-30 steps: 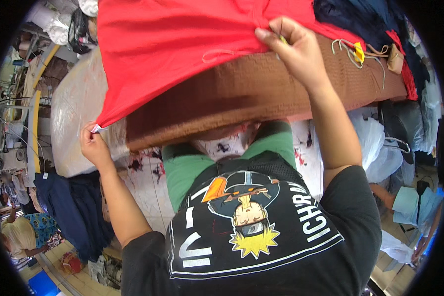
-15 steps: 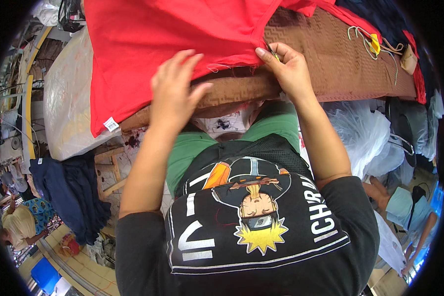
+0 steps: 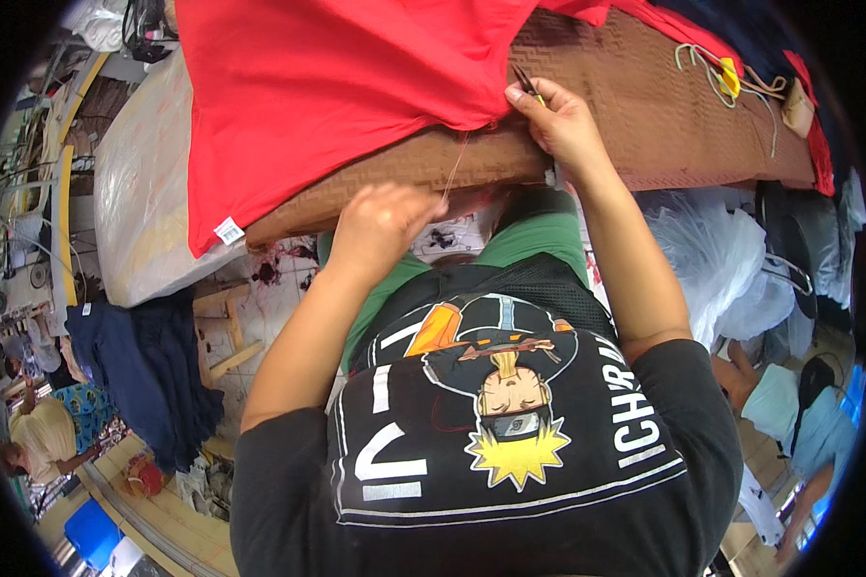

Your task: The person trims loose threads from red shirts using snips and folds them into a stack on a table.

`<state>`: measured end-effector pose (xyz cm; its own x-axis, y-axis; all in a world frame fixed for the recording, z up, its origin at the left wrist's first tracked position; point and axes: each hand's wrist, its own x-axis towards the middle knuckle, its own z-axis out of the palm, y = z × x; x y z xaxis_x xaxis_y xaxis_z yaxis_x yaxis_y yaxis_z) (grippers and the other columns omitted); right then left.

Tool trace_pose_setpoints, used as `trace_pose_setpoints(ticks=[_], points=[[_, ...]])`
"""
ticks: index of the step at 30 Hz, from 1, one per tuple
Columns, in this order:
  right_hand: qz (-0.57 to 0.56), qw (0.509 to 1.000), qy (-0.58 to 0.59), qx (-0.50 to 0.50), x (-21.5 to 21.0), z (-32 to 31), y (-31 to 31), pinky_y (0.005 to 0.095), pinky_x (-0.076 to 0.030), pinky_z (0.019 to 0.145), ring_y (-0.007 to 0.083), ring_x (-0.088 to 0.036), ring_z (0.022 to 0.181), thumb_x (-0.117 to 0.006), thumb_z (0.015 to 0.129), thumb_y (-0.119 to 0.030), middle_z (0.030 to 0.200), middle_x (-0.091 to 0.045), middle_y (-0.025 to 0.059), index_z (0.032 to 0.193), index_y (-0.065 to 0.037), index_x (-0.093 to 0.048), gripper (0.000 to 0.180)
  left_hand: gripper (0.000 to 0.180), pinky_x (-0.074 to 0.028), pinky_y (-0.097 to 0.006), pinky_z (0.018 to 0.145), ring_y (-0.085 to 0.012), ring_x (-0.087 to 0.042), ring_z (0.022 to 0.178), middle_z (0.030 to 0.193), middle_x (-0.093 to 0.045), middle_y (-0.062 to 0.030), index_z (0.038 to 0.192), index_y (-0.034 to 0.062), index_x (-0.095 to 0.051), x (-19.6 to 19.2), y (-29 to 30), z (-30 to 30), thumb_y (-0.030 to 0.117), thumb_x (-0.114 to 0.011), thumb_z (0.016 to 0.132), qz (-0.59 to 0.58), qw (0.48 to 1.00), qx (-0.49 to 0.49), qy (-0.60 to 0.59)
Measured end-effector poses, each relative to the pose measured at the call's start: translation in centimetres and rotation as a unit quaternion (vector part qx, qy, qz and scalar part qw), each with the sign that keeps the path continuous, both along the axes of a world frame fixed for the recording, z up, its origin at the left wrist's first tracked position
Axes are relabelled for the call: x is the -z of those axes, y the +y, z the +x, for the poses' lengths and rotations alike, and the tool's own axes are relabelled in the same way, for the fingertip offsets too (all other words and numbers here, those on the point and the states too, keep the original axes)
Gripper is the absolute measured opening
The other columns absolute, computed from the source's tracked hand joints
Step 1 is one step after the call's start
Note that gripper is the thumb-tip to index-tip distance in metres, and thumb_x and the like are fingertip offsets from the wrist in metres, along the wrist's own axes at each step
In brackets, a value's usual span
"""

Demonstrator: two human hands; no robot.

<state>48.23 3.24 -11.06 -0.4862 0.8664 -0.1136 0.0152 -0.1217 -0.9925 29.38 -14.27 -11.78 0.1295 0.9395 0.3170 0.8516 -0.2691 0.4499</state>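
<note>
A red garment lies spread over a padded brown surface, with a small white tag at its lower left corner. My left hand is below the garment's near edge, fingers pinched on loose threads that stretch down from the cloth. At that edge, farther right, my right hand is closed around small thread snips, dark blades pointing up and away. Its thumb rests against the red cloth; whether the fingers also grip the fabric is hidden.
Wire hangers with a yellow piece lie at the brown padding's far right. A clear plastic bundle is below it. Dark blue clothing hangs at left, beside a plastic-wrapped slab. Other people are at both sides.
My left hand has moved down and toward me off the cloth, drawing threads out from its edge. The garment's near edge has shifted; the snips in my right hand show more.
</note>
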Motion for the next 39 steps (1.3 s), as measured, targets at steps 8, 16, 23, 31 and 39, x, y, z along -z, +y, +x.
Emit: trace_pose_setpoints(ticks=[8,16,23,31,39], points=[[-0.005,0.999,-0.044,0.006,0.3,1.1,-0.1,0.0196,-0.022,0.041,0.0006,-0.031,0.045,-0.063,0.091,-0.021,0.06,-0.045,-0.0107,0.107,-0.008,-0.065,0.021,0.019,-0.05,-0.036,0.08,-0.0284,-0.064,0.089,0.096,-0.068,-0.012,0.096,0.0038,-0.069,-3.8,1.8,-0.1,0.016,-0.069,0.081,-0.091,0.994,0.022,-0.049],[0.122,0.984,-0.124,0.025,2.8,0.7,0.9,0.0285,-0.048,0.069,0.0141,-0.062,0.074,-0.068,0.085,-0.025,0.084,-0.07,0.0062,0.105,-0.005,-0.069,0.028,0.017,-0.05,-0.031,0.085,-0.021,-0.065,0.098,0.102,-0.068,-0.0117,0.102,0.0023,-0.068,-3.0,8.7,2.0,0.004,-0.059,0.088,0.057,0.974,-0.022,-0.22],[0.131,0.977,-0.164,0.044,2.0,-0.4,1.6,0.0294,-0.049,0.072,0.0146,-0.064,0.076,-0.069,0.084,-0.023,0.082,-0.07,0.0081,0.093,-0.004,-0.069,0.021,0.026,-0.048,-0.032,0.092,-0.0215,-0.062,0.106,0.113,-0.065,-0.0129,0.114,0.0038,-0.063,-1.6,12.4,1.3,0.004,-0.059,0.088,0.061,0.991,-0.011,-0.118],[0.142,0.984,-0.089,0.059,1.3,1.7,1.4,0.0251,-0.048,0.071,0.0088,-0.061,0.075,-0.064,0.089,-0.016,0.08,-0.068,0.0029,0.09,-0.003,-0.065,0.013,0.048,-0.041,-0.036,0.101,-0.0264,-0.053,0.119,0.125,-0.058,-0.0128,0.126,0.0066,-0.053,0.4,13.4,0.0,-0.006,-0.05,0.08,0.002,0.99,-0.004,-0.14],[0.073,0.995,-0.017,0.06,0.1,1.7,1.0,0.0245,-0.048,0.073,0.0087,-0.061,0.077,-0.064,0.089,-0.016,0.082,-0.068,0.0035,0.09,-0.002,-0.065,0.014,0.061,-0.043,-0.039,0.096,-0.0289,-0.052,0.117,0.122,-0.058,-0.0087,0.129,0.0112,-0.051,-0.2,13.5,1.9,-0.005,-0.062,0.071,0.108,0.993,-0.009,0.039]])
